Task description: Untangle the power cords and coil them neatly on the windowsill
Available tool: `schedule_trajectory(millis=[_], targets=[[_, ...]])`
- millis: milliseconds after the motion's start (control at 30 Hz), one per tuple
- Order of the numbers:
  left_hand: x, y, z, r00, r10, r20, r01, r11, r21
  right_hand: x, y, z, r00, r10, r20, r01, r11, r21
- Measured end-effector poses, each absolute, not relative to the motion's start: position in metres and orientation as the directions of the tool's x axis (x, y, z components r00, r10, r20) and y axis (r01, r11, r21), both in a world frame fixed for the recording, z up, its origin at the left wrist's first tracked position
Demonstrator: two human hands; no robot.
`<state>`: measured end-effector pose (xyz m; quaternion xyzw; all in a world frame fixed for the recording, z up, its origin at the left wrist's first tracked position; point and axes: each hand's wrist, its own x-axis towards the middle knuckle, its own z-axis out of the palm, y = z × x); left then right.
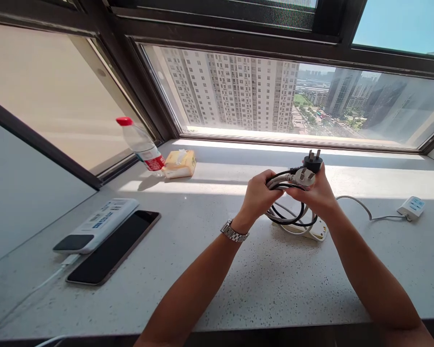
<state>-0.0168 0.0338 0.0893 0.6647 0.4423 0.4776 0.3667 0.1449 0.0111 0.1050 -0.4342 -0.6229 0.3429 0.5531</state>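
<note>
My left hand (259,193) is closed round a bundle of black and white cables (288,212) held above the speckled windowsill counter (238,274). A metal watch (234,231) sits on that wrist. My right hand (316,193) grips two plugs at the cable ends: a black three-pin plug (313,161) on top and a grey-white plug (304,177) just below it. The cable loops hang down onto a white power strip (320,231) lying on the counter under my hands.
At the left lie a dark phone (114,248) and a white remote (97,224) with a cable. A red-capped water bottle (141,144) and a tissue pack (180,164) stand near the window. At the right, a white cord (361,206) leads to a small white socket block (411,207).
</note>
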Motion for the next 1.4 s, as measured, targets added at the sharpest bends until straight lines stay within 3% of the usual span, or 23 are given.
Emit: schedule_trajectory(millis=[200,267,367,467,600,733,833,933,1033,1233,1400], targets=[[-0.013,0.020,0.096,0.199,0.859,0.472,0.359,-0.512,0.780,0.161,0.008,0.107,-0.457,0.881,0.121,0.301,0.281,-0.911],[-0.013,0.018,0.097,0.221,0.849,0.480,0.319,-0.528,0.787,0.165,0.008,0.107,-0.502,0.861,0.081,0.362,0.295,-0.884],[-0.012,0.019,0.100,0.284,0.870,0.402,0.164,-0.457,0.874,0.172,0.008,0.112,-0.366,0.916,0.162,0.447,0.326,-0.833],[-0.009,0.021,0.100,0.389,0.882,0.265,-0.048,-0.267,0.962,0.177,0.007,0.122,-0.221,0.916,0.336,0.532,0.402,-0.745],[-0.006,0.021,0.093,0.586,0.793,0.167,-0.288,0.011,0.958,0.181,0.006,0.127,-0.127,0.830,0.543,0.685,0.469,-0.557],[-0.007,0.021,0.089,0.687,0.708,0.163,-0.337,0.112,0.935,0.180,0.019,0.116,-0.090,0.699,0.709,0.772,0.499,-0.394],[-0.007,0.021,0.088,0.675,0.701,0.230,-0.415,0.102,0.904,0.177,0.032,0.107,-0.028,0.739,0.673,0.767,0.447,-0.460],[-0.005,0.022,0.084,0.584,0.766,0.268,-0.491,0.071,0.868,0.177,0.039,0.104,-0.046,0.928,0.369,0.578,0.327,-0.748],[-0.006,0.026,0.080,0.564,0.763,0.316,-0.523,0.034,0.852,0.182,0.037,0.108,-0.193,0.976,0.102,0.221,0.144,-0.965],[-0.021,0.039,0.072,0.567,0.738,0.366,-0.530,-0.014,0.848,0.185,0.025,0.121,-0.209,0.978,-0.004,-0.264,-0.060,-0.963],[-0.021,0.034,0.068,0.697,0.623,0.356,-0.490,0.051,0.870,0.168,0.021,0.123,-0.134,0.989,-0.065,-0.433,-0.117,-0.894]])
